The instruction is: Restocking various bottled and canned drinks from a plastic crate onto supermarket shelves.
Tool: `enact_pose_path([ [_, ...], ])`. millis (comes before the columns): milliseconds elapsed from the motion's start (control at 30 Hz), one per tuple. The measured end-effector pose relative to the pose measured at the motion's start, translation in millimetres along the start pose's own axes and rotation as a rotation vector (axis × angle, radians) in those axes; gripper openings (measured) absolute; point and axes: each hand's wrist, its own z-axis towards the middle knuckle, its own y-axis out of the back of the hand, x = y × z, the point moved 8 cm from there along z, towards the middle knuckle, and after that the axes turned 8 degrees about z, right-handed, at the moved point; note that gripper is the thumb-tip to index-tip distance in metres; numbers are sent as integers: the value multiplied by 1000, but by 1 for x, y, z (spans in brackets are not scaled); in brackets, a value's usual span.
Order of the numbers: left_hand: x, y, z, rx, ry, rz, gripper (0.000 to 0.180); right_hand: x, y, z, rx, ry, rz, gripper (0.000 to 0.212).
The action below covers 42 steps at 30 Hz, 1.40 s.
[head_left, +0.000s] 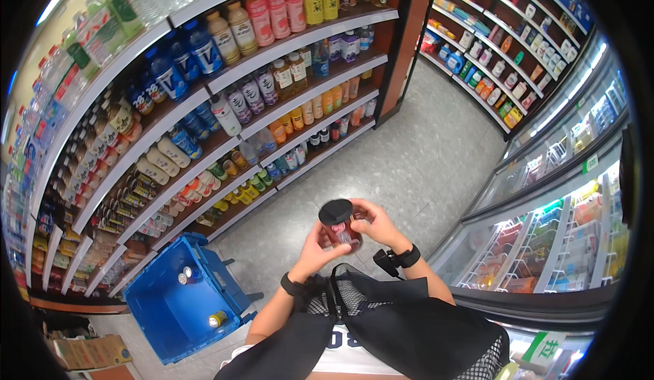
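Observation:
Between my hands, in front of my body, is a dark red drink bottle (345,235) with a wide black cap and a pinkish label. The cap end tilts up toward the shelves. My left hand (319,249) wraps its lower left side, thumb along the front. On the right side, my right hand (373,223) grips it near the cap, with its thumb over the label. Parts of the fingers are hidden behind the bottle. Dark bands circle both wrists.
A blue plastic crate (178,305) stands on the floor at lower left, with a can (185,275) and a yellow can (217,319) inside. Drink shelves (286,114) line the left. Glass-fronted coolers (518,250) run along the right. Cardboard boxes (92,351) lie near the crate.

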Motion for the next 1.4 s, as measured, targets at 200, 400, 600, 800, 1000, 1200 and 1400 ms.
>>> enact_pose_path([
  [200, -6, 32, 69, -251, 3, 439, 63, 1, 34, 35, -177, -16, -89, 59],
  [400, -40, 42, 185, -356, -99, 760, 57, 24, 97, 129, -290, 116, -302, 67],
  [600, -37, 42, 299, -311, -70, 646, 63, 49, 168, 208, -342, 57, -328, 68],
  [800, -35, 42, 385, -184, -88, 287, 51, 72, 214, 259, -377, 70, -138, 71],
  [1000, -80, 40, 427, -251, -172, 570, 58, 98, 235, 303, -317, 8, -287, 72],
  [1200, -124, 46, 484, -424, -305, 662, 60, 149, 258, 377, -242, 290, -344, 73],
  [1400, -180, 34, 548, -545, -626, 801, 72, 211, 299, 445, -135, 540, -439, 74],
])
